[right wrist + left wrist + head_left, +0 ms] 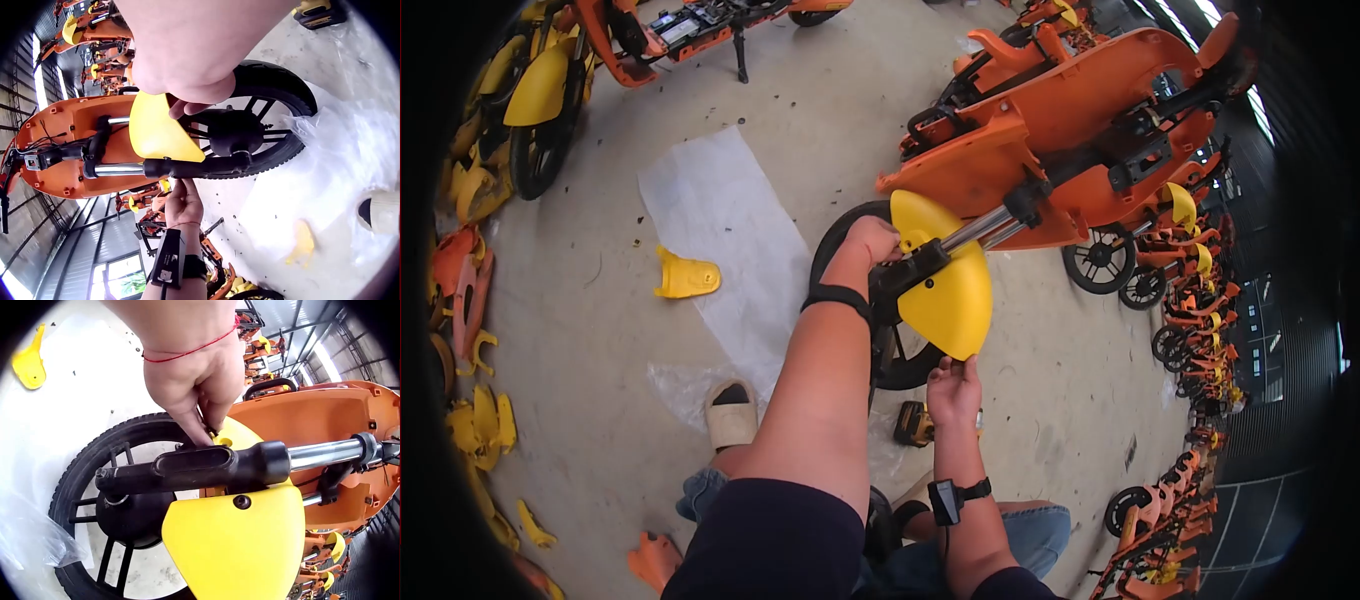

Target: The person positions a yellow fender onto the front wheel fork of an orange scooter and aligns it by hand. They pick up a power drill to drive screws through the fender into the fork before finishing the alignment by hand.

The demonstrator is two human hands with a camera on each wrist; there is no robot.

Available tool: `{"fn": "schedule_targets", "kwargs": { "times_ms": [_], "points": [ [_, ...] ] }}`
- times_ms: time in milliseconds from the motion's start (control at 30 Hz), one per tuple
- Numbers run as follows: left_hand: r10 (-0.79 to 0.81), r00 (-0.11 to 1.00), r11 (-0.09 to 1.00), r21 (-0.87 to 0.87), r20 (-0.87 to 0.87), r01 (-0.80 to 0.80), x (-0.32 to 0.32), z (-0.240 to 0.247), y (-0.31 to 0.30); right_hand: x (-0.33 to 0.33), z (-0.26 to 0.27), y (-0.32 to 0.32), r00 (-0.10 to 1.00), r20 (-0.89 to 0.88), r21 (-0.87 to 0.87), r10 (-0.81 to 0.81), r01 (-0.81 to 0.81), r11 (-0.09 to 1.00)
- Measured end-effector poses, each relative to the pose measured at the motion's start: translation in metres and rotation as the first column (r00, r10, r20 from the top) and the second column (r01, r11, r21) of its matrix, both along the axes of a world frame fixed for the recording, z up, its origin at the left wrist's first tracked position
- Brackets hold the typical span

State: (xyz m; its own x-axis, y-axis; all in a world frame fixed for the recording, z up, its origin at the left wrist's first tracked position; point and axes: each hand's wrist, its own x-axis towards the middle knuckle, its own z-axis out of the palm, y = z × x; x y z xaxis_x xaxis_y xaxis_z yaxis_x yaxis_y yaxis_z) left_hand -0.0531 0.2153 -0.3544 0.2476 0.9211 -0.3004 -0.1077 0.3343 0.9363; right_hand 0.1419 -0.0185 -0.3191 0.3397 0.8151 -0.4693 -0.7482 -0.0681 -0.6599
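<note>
A yellow front fender (960, 300) sits over the black-spoked wheel (69, 487) of an orange scooter, between the legs of its fork (250, 465). My left hand (870, 243) reaches to the fender's far side, beside the upper fork leg. In the left wrist view, its thumb and fingers pinch a small dark bolt (214, 432) close to a hole in the fender. A second dark bolt (242, 502) sits in the fender's near side. My right hand (955, 392) holds the fender's lower edge between thumb and fingers.
A yellow and black cordless drill (914, 424) stands on the floor near my right forearm. To the left, a yellow plastic part (688, 277) lies by a white sheet (720, 200), with clear plastic film (675, 390) nearby. Orange scooters (1170, 340) line the right side.
</note>
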Motion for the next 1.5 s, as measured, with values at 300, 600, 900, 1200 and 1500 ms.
{"fn": "schedule_targets", "kwargs": {
  "times_ms": [300, 600, 900, 1200, 1500],
  "points": [
    [-0.152, 0.890, 0.953, 0.174, -0.430, 0.247, 0.019, -0.071, 0.049, -0.009, -0.007, -0.001, 0.998, -0.064, 0.000, -0.028, 0.028, 1.000],
    [-0.115, 0.938, 0.985, 0.084, -0.326, 0.150, 0.016, -0.051, 0.038, -0.013, 0.003, 0.001, 0.997, -0.064, 0.003, -0.033, 0.034, 0.999],
    [0.074, 0.984, 0.972, -0.232, 0.161, -0.035, -0.013, 0.031, -0.012, -0.008, 0.003, 0.004, 0.997, 0.023, -0.017, -0.075, 0.076, 0.997],
    [-0.035, 0.995, 0.992, -0.126, -0.096, 0.023, -0.022, 0.044, -0.014, -0.006, -0.002, 0.006, 0.996, 0.020, -0.012, -0.090, 0.090, 0.996],
    [-0.090, 0.981, 0.995, 0.033, -0.169, 0.097, -0.028, 0.036, -0.010, -0.006, -0.006, 0.007, 0.993, 0.026, -0.006, -0.111, 0.112, 0.994]
  ]
}}
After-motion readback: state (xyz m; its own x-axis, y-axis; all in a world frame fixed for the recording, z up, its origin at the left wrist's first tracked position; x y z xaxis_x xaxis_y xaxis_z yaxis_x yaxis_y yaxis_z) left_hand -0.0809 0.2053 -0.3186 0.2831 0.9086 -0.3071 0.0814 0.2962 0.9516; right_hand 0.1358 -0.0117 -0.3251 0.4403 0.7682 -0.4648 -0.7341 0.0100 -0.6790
